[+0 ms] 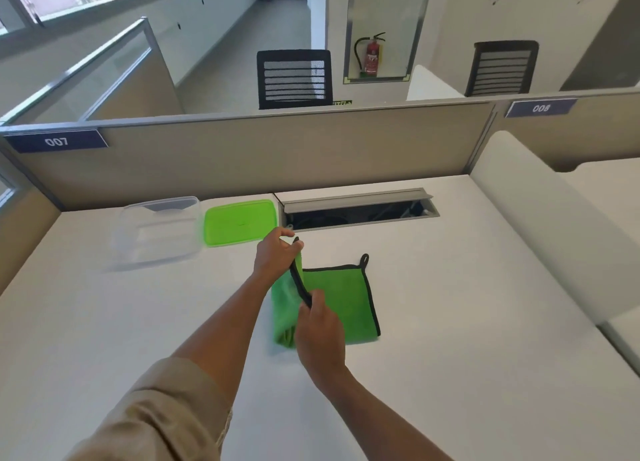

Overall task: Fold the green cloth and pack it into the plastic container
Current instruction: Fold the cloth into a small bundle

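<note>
Green cloth [341, 299] on white worktop [450, 322], its left black-trimmed edge pinched and lifted by left hand [277, 252] far, right hand [320, 325] near; clear plastic container [157, 232] open far-left, nearer left hand.

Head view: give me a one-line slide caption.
Both hands, left hand and right hand, lift one black-trimmed edge of the green cloth; open clear container and green lid wait behind.

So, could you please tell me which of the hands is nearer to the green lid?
Left. The left hand grips the cloth's far edge just in front of the green lid, nearly touching it. The right hand grips the same edge closer to the person, farther away.
</note>
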Action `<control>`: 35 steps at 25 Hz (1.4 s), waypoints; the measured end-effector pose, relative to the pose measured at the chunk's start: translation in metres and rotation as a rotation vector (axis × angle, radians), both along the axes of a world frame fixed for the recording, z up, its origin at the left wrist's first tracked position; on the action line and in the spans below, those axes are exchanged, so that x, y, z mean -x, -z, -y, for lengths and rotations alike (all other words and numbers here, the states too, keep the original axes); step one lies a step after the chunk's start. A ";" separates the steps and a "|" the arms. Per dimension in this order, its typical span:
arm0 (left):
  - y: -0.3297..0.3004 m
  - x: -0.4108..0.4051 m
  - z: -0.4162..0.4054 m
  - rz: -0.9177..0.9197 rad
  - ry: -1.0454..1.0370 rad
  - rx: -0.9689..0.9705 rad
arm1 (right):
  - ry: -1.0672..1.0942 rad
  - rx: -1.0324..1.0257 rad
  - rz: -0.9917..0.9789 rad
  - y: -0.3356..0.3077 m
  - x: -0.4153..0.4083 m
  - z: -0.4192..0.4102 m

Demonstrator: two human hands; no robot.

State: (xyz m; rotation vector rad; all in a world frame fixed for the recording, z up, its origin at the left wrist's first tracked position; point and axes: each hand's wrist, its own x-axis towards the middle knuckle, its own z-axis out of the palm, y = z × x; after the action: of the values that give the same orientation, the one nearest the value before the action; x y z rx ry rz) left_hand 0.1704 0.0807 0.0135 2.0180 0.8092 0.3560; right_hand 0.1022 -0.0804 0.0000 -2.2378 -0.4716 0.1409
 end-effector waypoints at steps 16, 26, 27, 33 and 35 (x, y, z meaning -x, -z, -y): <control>0.049 -0.057 0.120 -0.079 0.090 0.027 | 0.283 0.052 -0.261 0.051 -0.053 0.103; 0.071 -0.059 0.135 -0.124 0.127 0.133 | 0.266 0.109 -0.304 0.063 -0.068 0.118; 0.075 -0.056 0.136 -0.152 0.174 0.139 | 0.260 0.132 -0.313 0.063 -0.067 0.119; 0.081 -0.041 0.139 -0.210 0.445 0.054 | 0.185 0.217 -0.271 0.066 -0.068 0.127; 0.078 -0.032 0.138 -0.175 0.451 0.060 | 0.163 0.212 -0.168 0.063 -0.066 0.129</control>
State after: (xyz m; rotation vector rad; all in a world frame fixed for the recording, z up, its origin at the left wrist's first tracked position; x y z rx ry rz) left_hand 0.2020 -0.0571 -0.0648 2.1228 0.4396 -0.1023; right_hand 0.1685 -0.2091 -0.0631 -2.4352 -0.1893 0.3031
